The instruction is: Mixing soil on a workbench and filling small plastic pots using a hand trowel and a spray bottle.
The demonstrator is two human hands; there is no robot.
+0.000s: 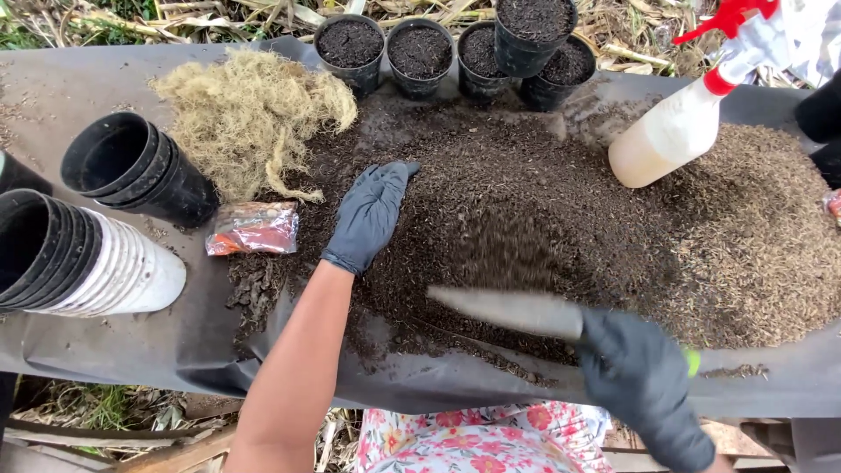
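My left hand point(368, 215), in a black glove, lies flat with fingers together on the left side of a wide heap of dark potting soil point(569, 201). My right hand point(635, 372), also black-gloved, grips the handle of a grey metal trowel point(512, 308) near the front edge. The trowel blade is blurred and points left over the soil. A clump of pale dry moss point(250, 114) lies just left of the heap.
Several soil-filled black pots point(420, 52) line the back edge. Stacked empty black pots point(131, 166) and a white-and-black stack point(88, 263) lie on their sides at left. An orange packet point(254, 229) lies nearby. A spray bottle point(683, 123) with red trigger rests at right. Black sheet point(175, 342) covers the table.
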